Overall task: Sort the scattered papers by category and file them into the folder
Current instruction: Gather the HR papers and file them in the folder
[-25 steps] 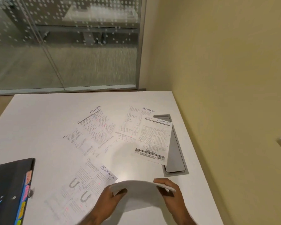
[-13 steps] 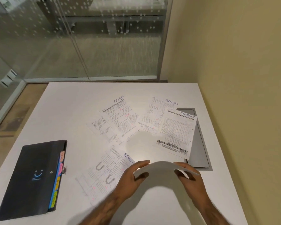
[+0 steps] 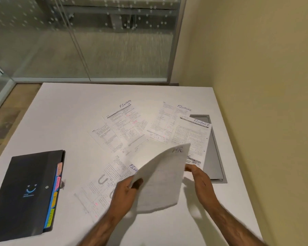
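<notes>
Paper is what we are handling here: a single thin sheet, marked HR near its top corner, light and limp, and we are judging that it will bend or crease under any hard pinch. Our left hand is pinching its left edge, thumb on the near face and the fingers curling behind. Our right hand is sitting at the right edge, but we cannot tell whether those fingers are closing on the sheet. The sheet is hanging above the bench, tilting up away from the fingers. Beyond the fingers, several printed pages headed FINANCE are lying flat and overlapping, smooth and prone to sliding; an edge or corner looks the best place to lift them. Left of the fingers, the dark folder is lying closed, stiff and matte, with coloured tabs showing along its right edge.
</notes>
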The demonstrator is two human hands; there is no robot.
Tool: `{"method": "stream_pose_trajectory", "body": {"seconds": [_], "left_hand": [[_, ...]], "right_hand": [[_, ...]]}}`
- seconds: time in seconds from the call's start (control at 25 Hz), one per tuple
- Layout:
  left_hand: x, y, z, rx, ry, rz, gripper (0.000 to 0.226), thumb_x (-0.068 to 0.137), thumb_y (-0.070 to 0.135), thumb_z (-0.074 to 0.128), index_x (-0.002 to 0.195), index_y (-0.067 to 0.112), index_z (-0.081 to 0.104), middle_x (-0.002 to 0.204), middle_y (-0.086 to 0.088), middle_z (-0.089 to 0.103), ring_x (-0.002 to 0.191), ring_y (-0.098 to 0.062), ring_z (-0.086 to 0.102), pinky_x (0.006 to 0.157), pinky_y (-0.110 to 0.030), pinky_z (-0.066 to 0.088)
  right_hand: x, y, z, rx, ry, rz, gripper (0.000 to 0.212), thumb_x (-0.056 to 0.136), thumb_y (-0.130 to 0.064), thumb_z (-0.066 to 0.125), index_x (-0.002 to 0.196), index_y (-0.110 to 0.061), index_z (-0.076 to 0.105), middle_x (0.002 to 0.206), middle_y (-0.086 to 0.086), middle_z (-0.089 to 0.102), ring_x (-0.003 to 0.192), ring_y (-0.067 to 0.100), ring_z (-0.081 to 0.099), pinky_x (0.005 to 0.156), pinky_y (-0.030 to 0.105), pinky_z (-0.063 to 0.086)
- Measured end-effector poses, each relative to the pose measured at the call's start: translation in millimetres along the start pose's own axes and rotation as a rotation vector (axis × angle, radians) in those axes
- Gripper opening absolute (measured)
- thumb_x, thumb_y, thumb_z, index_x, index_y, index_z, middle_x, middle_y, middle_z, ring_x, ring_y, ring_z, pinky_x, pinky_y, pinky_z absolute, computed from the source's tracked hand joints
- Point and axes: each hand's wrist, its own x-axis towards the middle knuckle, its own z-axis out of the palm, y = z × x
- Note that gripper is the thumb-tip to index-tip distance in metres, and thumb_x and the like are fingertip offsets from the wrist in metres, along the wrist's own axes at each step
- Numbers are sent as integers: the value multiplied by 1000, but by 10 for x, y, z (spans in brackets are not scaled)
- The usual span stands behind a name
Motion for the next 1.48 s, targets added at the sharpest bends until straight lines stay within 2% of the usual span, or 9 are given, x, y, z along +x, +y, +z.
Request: {"method": "stream_pose_trajectory", "body": {"seconds": [0.08, 0.16, 0.32, 0.44, 0.64, 0.92, 1.2, 1.4, 1.48], "left_hand": [[28, 54, -208, -25, 34, -61, 29, 94, 39, 65, 87, 12, 73, 78, -7, 75, 68, -14, 64, 67, -30, 47], [42, 69, -448, -42, 92, -123, 27, 93, 37, 67, 89, 11, 72, 78, -4, 75, 75, -22, 69, 70, -34, 49], [-41, 87, -906, -93, 302, -247, 27, 97, 30, 66, 115, 11, 64, 109, -13, 72, 102, -33, 67, 91, -47, 52], [-163, 106, -1213, -134, 453, -297, 35, 97, 23, 66, 130, 13, 59, 119, -10, 67, 110, -32, 60, 97, -46, 45], [-266, 81, -1656, -142, 616, -416, 32, 94, 25, 69, 123, 13, 60, 115, -15, 64, 105, -35, 58, 101, -53, 46], [-162, -44, -2193, -172, 758, -486, 33, 92, 28, 72, 119, 12, 59, 112, -20, 63, 104, -43, 59, 98, -65, 48], [-11, -321, -2634, -310, 795, -488, 51, 89, 16, 75, 136, 5, 59, 135, -23, 62, 124, -45, 56, 112, -55, 39], [164, -457, -2884, -330, 770, -475, 48, 92, 12, 71, 136, 2, 57, 131, -18, 62, 125, -42, 55, 113, -51, 38], [231, -442, -2919, -314, 753, -475, 46, 94, 12, 68, 137, 3, 55, 123, -14, 62, 118, -38, 55, 112, -50, 37]], "right_hand": [[334, 122, -18, -351, -5, -54, 67, 97, -67, 37, 138, -19, 61, 140, 1, 63, 128, 0, 55, 109, 26, 43], [649, 324, -17, -836, -175, -51, 92, 89, -79, 18, 159, -21, 31, 164, -1, 34, 154, 20, 23, 125, 47, 18], [1076, 649, 121, -1188, -375, -123, 116, 68, -84, -14, 163, -19, 1, 172, 3, -1, 158, 28, -9, 123, 58, -3], [1171, 702, 469, -1225, -420, -185, 105, 81, -83, -4, 163, -17, -1, 172, 4, -2, 157, 29, -12, 122, 59, -6], [1092, 513, 1776, -1200, -596, -346, 83, 100, -67, 22, 162, -16, 2, 172, 2, -1, 157, 28, -16, 121, 60, -11], [1310, 85, 3076, -1196, -601, -286, 89, 99, -69, 18, 162, -10, -3, 172, 5, -2, 156, 30, -17, 121, 62, -13], [1551, -30, 3757, -1217, -630, -412, 91, 98, -70, 16, 161, -8, -6, 171, 5, -4, 156, 28, -17, 122, 60, -11], [1746, -110, 4046, -1181, -735, -482, 91, 97, -71, 15, 161, -9, -1, 172, 4, 5, 157, 24, -14, 123, 58, -10], [1890, -221, 4085, -1095, -601, -428, 91, 97, -71, 9, 162, -9, 3, 172, 4, 6, 157, 25, -12, 124, 56, -8]]}}
